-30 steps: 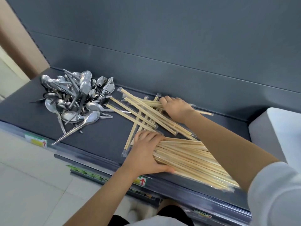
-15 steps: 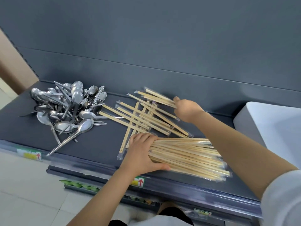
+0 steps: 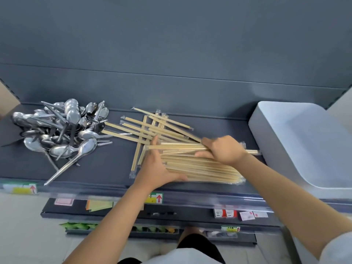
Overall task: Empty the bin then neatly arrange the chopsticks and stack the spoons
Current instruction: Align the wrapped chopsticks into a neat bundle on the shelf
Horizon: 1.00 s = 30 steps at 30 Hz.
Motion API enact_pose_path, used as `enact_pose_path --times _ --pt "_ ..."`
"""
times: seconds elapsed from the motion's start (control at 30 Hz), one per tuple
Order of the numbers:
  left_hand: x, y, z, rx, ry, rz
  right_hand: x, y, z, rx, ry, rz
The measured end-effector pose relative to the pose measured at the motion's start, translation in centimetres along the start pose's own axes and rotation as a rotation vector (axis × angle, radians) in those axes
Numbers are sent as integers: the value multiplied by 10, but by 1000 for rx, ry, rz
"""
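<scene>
A bundle of wrapped wooden chopsticks (image 3: 205, 168) lies lengthwise near the front of the dark shelf (image 3: 106, 164). My left hand (image 3: 157, 166) holds the bundle's left end, thumb along the front side and fingers raised against the ends. My right hand (image 3: 222, 148) grips a few chopsticks and lays them on top of the bundle. Several loose chopsticks (image 3: 150, 128) lie crossed behind it. A heap of metal spoons (image 3: 61, 128) sits at the left of the shelf. The white bin (image 3: 304, 141) stands at the right.
A dark back panel (image 3: 171, 54) rises behind the shelf. Price labels (image 3: 154, 198) line the shelf's front rail, and lower shelves with small goods (image 3: 80, 225) sit below. One long spoon (image 3: 64, 168) reaches close to the front edge.
My right hand has carried a few chopsticks from the back of the shelf down onto the bundle. My left hand stays at the bundle's left end. The camera has tilted down.
</scene>
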<state>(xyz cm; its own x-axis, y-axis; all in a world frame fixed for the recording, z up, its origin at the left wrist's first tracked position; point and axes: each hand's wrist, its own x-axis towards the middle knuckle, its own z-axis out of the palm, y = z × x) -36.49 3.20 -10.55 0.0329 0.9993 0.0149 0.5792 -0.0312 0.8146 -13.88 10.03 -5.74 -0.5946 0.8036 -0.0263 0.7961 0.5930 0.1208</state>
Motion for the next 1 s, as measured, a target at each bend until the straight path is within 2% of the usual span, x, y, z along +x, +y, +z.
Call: enact_pose_path --times 0.23,0.6,1.0 --pt "1 -1 -1 -105 13 24 -24 3 4 -57 85 -42" --pt "-1 -3 -2 -106 9 37 -34 14 1 -16 -87 78" --pt "1 -5 -2 -59 -6 60 -44 17 15 134 62 89"
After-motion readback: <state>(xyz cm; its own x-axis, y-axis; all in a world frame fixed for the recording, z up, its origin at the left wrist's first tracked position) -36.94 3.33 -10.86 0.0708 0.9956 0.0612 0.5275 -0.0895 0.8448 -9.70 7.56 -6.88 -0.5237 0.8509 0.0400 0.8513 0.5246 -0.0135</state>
